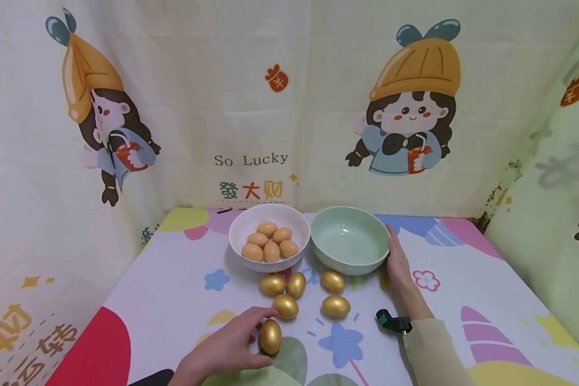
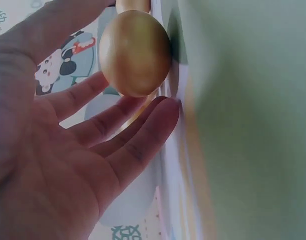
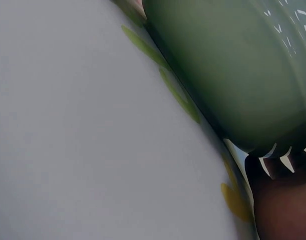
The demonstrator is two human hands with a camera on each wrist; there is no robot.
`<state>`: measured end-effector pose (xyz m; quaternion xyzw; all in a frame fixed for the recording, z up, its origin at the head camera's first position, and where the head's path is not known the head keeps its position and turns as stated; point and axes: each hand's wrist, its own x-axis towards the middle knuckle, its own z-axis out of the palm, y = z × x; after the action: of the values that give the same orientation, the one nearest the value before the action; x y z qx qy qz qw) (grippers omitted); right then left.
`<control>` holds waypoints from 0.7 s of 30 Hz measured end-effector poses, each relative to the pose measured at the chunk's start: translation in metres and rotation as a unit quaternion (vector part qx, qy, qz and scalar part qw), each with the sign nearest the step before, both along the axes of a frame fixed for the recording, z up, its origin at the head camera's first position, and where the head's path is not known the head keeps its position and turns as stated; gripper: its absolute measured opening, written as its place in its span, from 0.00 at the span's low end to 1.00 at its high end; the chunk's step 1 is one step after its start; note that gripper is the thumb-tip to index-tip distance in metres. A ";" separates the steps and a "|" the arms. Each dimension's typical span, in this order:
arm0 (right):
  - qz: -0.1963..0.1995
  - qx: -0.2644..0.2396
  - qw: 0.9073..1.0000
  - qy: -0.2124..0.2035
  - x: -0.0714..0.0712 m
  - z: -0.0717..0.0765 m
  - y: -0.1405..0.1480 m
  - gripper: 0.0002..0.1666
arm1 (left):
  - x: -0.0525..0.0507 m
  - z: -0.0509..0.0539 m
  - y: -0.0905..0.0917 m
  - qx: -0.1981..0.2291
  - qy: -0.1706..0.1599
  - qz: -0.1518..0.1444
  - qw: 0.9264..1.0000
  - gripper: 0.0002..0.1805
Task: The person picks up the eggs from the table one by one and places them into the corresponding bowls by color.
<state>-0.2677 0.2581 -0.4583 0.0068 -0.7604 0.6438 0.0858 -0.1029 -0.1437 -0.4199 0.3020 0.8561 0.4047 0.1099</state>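
Note:
My left hand [image 1: 231, 340] is around a golden egg [image 1: 270, 336] at the front of the table. Its thumb and fingers are spread on either side; in the left wrist view the fingers [image 2: 138, 150] are loosely extended beside the egg [image 2: 135, 52]. Just beyond it lies another golden egg [image 1: 286, 306], close to the index finger. My right hand [image 1: 399, 265] rests against the right side of a pale green bowl [image 1: 349, 262], which has nothing inside. The right wrist view shows fingertips [image 3: 277, 167] touching the bowl's outer wall [image 3: 227, 75].
Left of the green bowl stands a white bowl [image 1: 238, 249] with several brown eggs [image 1: 272, 252]. More golden eggs [image 1: 335, 306] lie in front of both bowls. A patterned cloth covers the table [image 1: 173, 289], and printed curtains [image 1: 333, 134] hang behind and at both sides.

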 end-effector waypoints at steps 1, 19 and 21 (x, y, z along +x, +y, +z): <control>0.001 0.002 1.000 -0.001 0.000 0.000 0.000 0.34 | 0.001 -0.001 0.001 -0.005 0.004 0.006 1.000 0.40; 0.005 -0.007 1.000 0.005 0.001 0.001 0.000 0.35 | 0.006 -0.004 0.005 -0.049 0.034 0.015 0.998 0.28; 0.003 -0.005 1.000 0.005 0.001 0.002 0.000 0.34 | 0.007 -0.004 0.006 -0.053 0.047 0.021 0.997 0.29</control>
<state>-0.2669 0.2577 -0.4564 0.0120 -0.7564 0.6481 0.0874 -0.0961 -0.1377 -0.4235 0.2960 0.8869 0.3461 0.0771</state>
